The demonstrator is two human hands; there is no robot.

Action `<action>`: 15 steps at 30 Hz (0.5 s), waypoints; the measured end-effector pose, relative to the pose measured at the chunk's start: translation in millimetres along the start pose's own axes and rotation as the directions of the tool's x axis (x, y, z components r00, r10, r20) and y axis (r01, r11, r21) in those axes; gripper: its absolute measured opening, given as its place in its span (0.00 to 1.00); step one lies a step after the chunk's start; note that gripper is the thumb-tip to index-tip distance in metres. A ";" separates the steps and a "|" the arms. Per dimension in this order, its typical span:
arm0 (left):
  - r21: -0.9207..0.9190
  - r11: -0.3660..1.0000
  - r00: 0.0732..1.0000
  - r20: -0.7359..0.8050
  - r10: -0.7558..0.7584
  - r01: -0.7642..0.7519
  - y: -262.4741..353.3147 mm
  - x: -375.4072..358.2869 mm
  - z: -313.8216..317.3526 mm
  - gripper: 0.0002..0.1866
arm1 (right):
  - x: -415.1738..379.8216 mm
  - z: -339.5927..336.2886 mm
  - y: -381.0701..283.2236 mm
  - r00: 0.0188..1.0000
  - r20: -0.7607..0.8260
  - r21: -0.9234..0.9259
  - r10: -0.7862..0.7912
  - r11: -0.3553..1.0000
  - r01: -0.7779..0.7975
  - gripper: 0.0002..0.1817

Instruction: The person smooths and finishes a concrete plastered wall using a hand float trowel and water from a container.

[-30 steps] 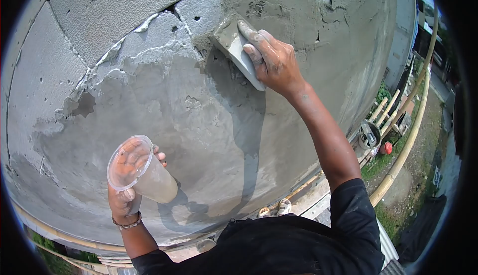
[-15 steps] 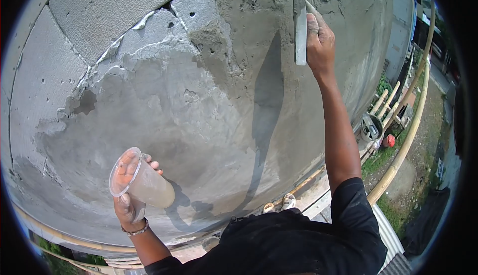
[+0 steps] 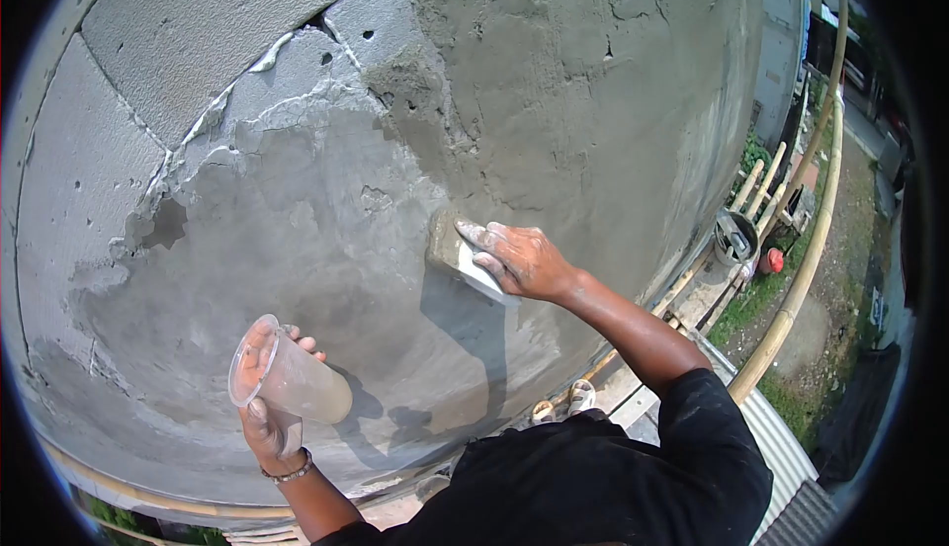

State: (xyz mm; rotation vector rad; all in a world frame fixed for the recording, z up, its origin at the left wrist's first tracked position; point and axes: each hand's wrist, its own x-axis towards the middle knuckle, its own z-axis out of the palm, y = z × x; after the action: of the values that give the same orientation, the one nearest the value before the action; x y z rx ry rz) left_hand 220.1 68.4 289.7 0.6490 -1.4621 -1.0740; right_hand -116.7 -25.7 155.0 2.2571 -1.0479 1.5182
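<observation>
My left hand [image 3: 265, 435] is wrapped round a clear plastic cup [image 3: 308, 390], tilted with its mouth toward me and cloudy, greyish liquid inside. In my right hand [image 3: 531, 263] is a plastering float [image 3: 478, 271], a pale flat tool with grey mortar on its upper end. The float lies at the wall [image 3: 316, 205], near the border between the darker wet plaster [image 3: 573, 131] and the lighter grey coat. Its shadow falls just below it on the wall.
Bare light blocks [image 3: 227, 32] with open joints show at upper left. On the right, a bucket [image 3: 735, 238] with a tool in it stands by bamboo poles [image 3: 806, 279], near a red object [image 3: 771, 261]. Sandalled feet [image 3: 563, 404] are on the planks below.
My right hand has brought the float down and left from high on the wall, turning it from upright to slanted. The cup in my left hand has shifted slightly down and right in view.
</observation>
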 end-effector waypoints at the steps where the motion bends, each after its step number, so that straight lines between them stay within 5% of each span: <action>1: -0.007 0.999 0.998 -0.050 -0.032 0.032 -0.1 -2.6 5.5 0.57 | -0.4 -5.2 4.9 1.000 -0.010 -0.008 0.005 1.000 -0.005 0.20; 3: -0.013 0.998 0.993 -0.100 -0.061 0.060 0.2 -7.2 5.2 0.59 | 18.1 -28.8 21.3 0.920 -0.376 0.153 0.107 0.987 -0.052 0.21; 5: -0.026 0.996 0.992 -0.090 -0.082 0.080 -0.7 -16.7 -1.2 0.59 | 47.6 -83.4 43.6 0.792 -0.460 0.252 0.402 0.914 -0.318 0.23; 6: -0.020 0.996 0.992 -0.093 -0.087 0.086 -0.4 -20.6 -4.8 0.59 | 61.7 -104.4 66.2 0.736 -0.545 0.273 0.401 0.915 -0.296 0.24; 10: -0.025 0.996 0.986 -0.140 -0.085 0.083 -2.4 -29.6 -19.4 0.58 | 81.7 -127.4 105.6 0.762 -0.553 0.081 0.338 0.931 -0.355 0.22; 12: -0.039 0.995 0.982 -0.159 -0.101 0.096 -6.1 -34.0 -27.5 0.57 | 76.3 -98.8 98.0 0.806 -0.584 -0.130 0.093 0.970 -0.206 0.19; 15: -0.039 0.996 0.978 -0.187 -0.092 0.086 -9.4 -26.9 -31.8 0.57 | 26.3 -24.8 48.4 0.892 -0.433 -0.128 0.130 0.971 -0.204 0.17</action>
State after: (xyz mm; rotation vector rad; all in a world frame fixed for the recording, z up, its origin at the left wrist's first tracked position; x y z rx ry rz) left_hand 254.3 79.6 266.7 0.7792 -1.2603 -1.0713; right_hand -161.3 -58.4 179.4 1.6524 -1.2030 1.8003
